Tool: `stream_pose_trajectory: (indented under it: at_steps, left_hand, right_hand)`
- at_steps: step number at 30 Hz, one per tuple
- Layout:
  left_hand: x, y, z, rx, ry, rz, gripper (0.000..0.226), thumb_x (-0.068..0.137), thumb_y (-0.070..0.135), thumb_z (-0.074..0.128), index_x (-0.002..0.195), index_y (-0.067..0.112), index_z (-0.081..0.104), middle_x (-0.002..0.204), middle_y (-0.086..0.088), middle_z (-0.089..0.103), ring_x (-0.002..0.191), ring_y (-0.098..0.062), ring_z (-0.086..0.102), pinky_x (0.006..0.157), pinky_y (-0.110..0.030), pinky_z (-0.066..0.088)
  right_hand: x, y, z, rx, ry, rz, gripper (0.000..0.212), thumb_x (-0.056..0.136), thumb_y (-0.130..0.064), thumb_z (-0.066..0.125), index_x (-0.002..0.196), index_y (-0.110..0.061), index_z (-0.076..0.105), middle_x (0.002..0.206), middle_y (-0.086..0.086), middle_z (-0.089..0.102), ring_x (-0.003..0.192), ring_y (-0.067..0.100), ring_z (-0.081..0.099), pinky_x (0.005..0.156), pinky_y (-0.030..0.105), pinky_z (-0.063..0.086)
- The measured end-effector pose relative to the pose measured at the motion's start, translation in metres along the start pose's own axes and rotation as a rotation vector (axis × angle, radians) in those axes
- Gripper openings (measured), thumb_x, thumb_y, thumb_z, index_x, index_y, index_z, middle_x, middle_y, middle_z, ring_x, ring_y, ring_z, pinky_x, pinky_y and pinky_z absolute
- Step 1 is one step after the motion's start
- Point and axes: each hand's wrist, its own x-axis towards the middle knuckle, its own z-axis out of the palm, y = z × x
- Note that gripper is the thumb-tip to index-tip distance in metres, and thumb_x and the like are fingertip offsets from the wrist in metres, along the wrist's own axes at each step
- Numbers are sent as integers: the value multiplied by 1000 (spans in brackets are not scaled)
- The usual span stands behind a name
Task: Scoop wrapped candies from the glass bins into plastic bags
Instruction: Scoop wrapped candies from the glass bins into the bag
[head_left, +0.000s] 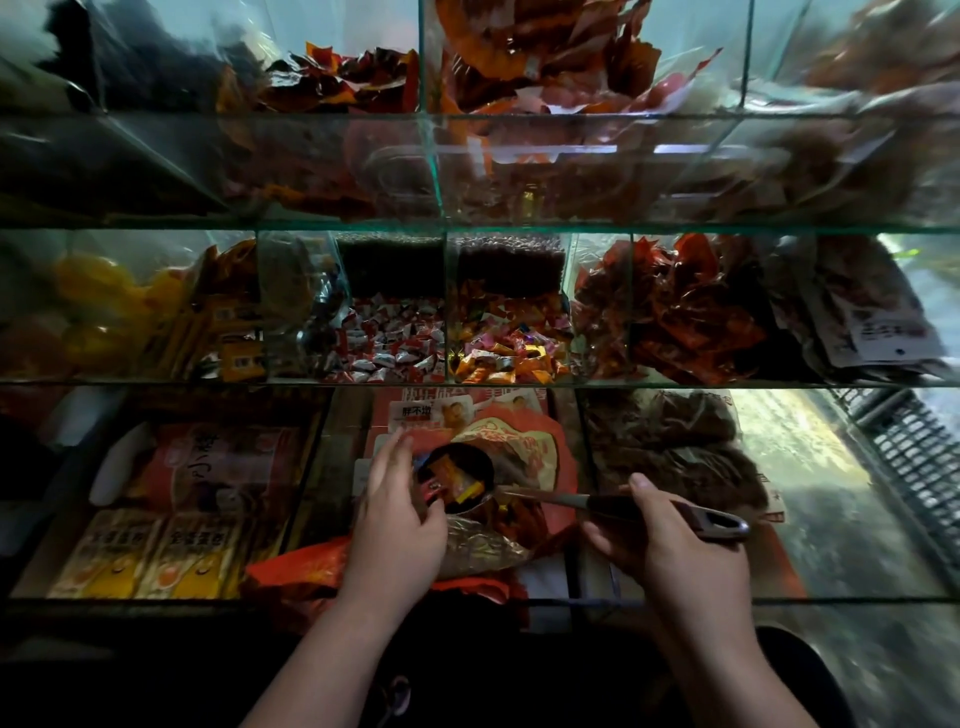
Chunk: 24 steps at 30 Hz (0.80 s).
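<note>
The person's right hand (670, 545) is curled tight round the dark handle of a metal scoop (623, 506), thumb lying along the top. The scoop's round bowl sits low over the bottom row of the display, above the middle glass compartment (343, 467). In the bowl lies a small heap of wrapped candies (452, 483), in shiny orange, yellow and red wrappers, jumbled at all angles.

The left hand (400, 499) is up against the left side of the bowl, fingers nearly straight and pointing away, thumb spread toward the rim; it is not wrapped round anything. Just beneath the scoop lies a crinkled clear plastic bag (483, 545), resting on red-orange packaging.

One shelf up, two glass bins stand side by side: the left holds red-and-white wrapped candies (395, 343), the right a mix of orange, pink and yellow wrapped candies (509, 348), both piled against the front pane.
</note>
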Motion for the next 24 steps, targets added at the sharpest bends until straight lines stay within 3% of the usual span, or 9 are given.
stream_pose_trajectory:
  at_steps: [4, 7, 9, 11, 16, 21, 24]
  left_hand:
    - [-7, 9, 4, 143, 142, 216, 56, 94, 18, 65, 146, 24, 45, 160, 17, 19, 151, -11, 17, 119, -37, 23]
    - [-6, 14, 13, 209, 74, 309, 51, 95, 24, 62, 144, 20, 49, 153, 7, 38, 145, -14, 31, 120, -44, 31]
    - [-2, 18, 20, 288, -11, 250, 55, 100, 40, 51, 151, 23, 40, 157, 7, 34, 149, -14, 24, 124, -44, 21]
    - [3, 20, 25, 378, -27, 200, 58, 103, 51, 37, 155, 26, 30, 162, 9, 25, 151, -11, 12, 125, -41, 0]
    - [1, 31, 29, 365, -13, 282, 61, 105, 53, 19, 158, 23, 26, 166, 13, 14, 151, 1, -8, 120, -36, -17]
    - [8, 50, 24, 248, 152, 435, 59, 107, 46, 19, 158, 17, 26, 167, 8, 13, 153, -4, -5, 124, -39, -10]
    - [36, 68, 22, 230, 157, 491, 57, 107, 43, 19, 159, 19, 23, 168, 7, 12, 154, -5, -6, 125, -41, -9]
  right_hand:
    - [-9, -11, -9, 16, -3, -82, 20, 88, -27, 80, 78, -9, 80, 82, 23, 78, 79, 40, 78, 70, 49, 64]
    - [-19, -19, -13, 1, -30, -107, 22, 88, -31, 80, 84, -10, 80, 83, 23, 78, 79, 39, 79, 67, 43, 64]
    - [-26, -26, -15, 7, -52, -113, 21, 87, -29, 81, 85, -8, 80, 84, 24, 78, 79, 39, 79, 66, 39, 64]
    - [-35, -35, -16, 39, -91, -106, 16, 80, -20, 84, 83, -5, 79, 85, 26, 77, 80, 41, 78, 67, 38, 64]
    - [-54, -61, -23, 59, -128, -195, 33, 52, -21, 87, 76, 0, 78, 80, 28, 75, 78, 42, 78, 70, 41, 64]
    - [-59, -74, -22, 62, -155, -348, 38, 53, -27, 95, 81, -6, 80, 77, 20, 77, 78, 40, 78, 71, 42, 63]
    - [-57, -78, -12, 83, -168, -418, 30, 64, -30, 88, 86, -10, 81, 80, 18, 79, 80, 37, 79, 73, 39, 63]
